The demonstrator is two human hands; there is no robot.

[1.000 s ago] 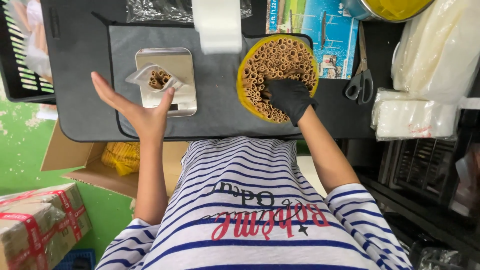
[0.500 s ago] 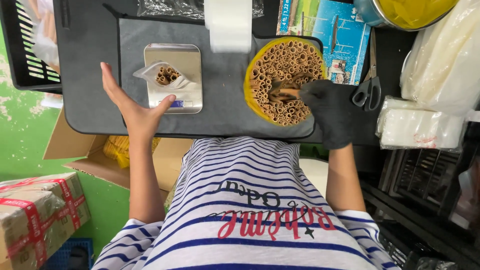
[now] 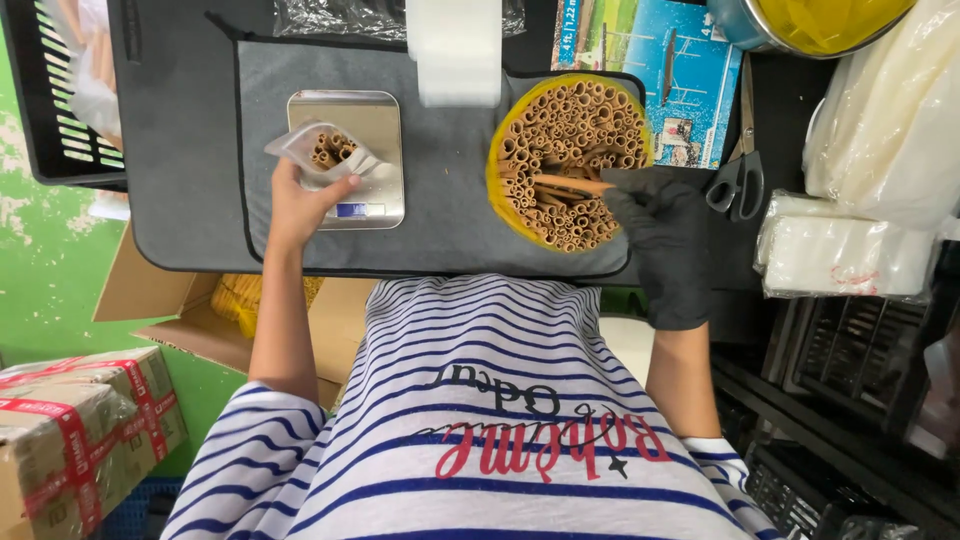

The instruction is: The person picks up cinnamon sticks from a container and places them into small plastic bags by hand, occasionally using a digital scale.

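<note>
Setting: green-walled packing corner; dark desk carrying a grey rectangular mat.
Left hand: bare, clenched on a small clear plastic pouch part-filled with brown rolled sticks, held over the small silver weighing scale.
Right hand: black-gloved, fingertips pinched on one brown rolled stick lying across the round yellow tub of upright brown sticks.
Risk, stick: thin pinch near one end; it may slip or snap on the way across.
Risk, pouch: tilted mouth; contents could spill onto the scale.
Nearby: black-handled scissors just beside the gloved hand.
</note>
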